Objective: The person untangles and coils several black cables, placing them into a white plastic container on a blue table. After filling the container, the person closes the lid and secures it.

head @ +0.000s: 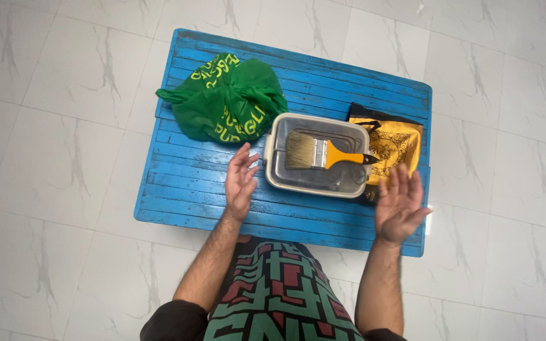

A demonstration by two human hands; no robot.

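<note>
Left hand (240,183) and right hand (399,205) empty, fingers spread, flanking grey tray (273,158) holding yellow-handled brush (323,154). Knotted green bag (229,101) upper left, yellow-black pouch (396,142) right, on blue table (184,189).

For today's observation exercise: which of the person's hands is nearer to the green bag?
Left. The left hand is open just below and right of the green bag, beside the tray. The right hand is far across, beyond the tray.
</note>
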